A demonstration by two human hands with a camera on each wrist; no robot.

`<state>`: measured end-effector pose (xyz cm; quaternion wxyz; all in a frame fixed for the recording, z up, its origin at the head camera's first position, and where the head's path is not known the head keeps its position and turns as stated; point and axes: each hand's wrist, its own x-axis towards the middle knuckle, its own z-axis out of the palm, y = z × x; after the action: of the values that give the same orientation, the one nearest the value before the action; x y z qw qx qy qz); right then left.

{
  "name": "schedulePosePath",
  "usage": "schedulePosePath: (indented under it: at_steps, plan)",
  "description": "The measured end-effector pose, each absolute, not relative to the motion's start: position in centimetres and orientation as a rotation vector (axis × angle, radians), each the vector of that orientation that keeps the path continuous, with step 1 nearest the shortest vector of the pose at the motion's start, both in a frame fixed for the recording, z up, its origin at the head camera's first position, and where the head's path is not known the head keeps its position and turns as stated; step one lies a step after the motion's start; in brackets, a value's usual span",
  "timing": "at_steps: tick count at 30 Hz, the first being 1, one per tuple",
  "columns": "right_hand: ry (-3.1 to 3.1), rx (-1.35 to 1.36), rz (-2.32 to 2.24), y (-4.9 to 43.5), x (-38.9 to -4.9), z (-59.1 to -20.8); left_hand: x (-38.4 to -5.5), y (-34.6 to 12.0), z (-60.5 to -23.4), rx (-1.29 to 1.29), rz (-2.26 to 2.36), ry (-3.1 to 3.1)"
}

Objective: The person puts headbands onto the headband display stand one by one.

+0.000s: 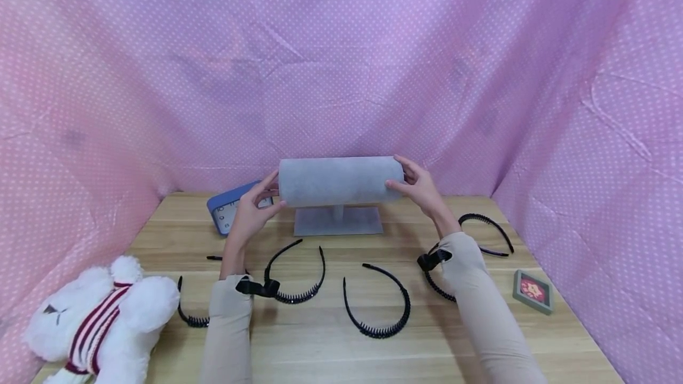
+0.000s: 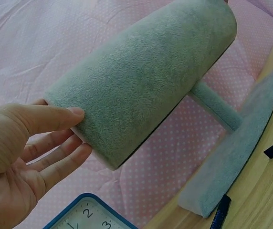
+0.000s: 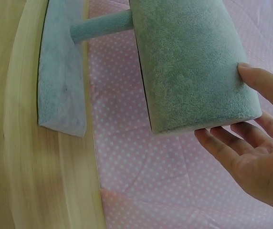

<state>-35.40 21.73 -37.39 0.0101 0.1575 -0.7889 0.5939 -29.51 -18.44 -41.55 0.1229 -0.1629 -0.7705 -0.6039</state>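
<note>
A grey, plush-covered T-shaped headband stand [image 1: 341,181] stands at the back of the table, its padded roll level on a short post above a flat base [image 1: 315,224]. My left hand [image 1: 252,209] holds the roll's left end; in the left wrist view its thumb [image 2: 60,116] lies on the plush and the other fingers are at the end face. At the right end my right hand [image 1: 424,189] grips likewise, thumb [image 3: 260,78] on the front of the roll and fingertips by the end face. No headband is on the roll.
Several black toothed headbands, such as one in the middle [image 1: 407,307] and one at back right [image 1: 498,230], lie on the wooden table [image 1: 304,348]. A blue clock [image 1: 226,215] leans behind my left hand. A white plush toy [image 1: 125,330] lies left, a small framed flower [image 1: 533,291] right.
</note>
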Motion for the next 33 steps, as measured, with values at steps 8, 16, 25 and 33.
schedulePosePath:
  at_steps: [8,16,25,33]
  plan:
    - [-2.531,0.549,1.748,22.1,-35.2,-36.8,-29.4,-18.4,-41.7,-0.496,-1.772,-2.24]
    - [-2.648,0.683,1.713,23.6,-34.7,-34.4,-29.5,-18.6,-42.0,-0.529,-1.748,-2.207]
    - [-2.774,0.625,1.353,28.5,-34.4,-33.4,-29.9,-18.3,-41.6,-0.53,-1.766,-2.194]
    - [-2.858,0.513,1.165,34.4,-33.8,-36.1,-29.8,-18.3,-41.7,-0.536,-1.725,-2.191]
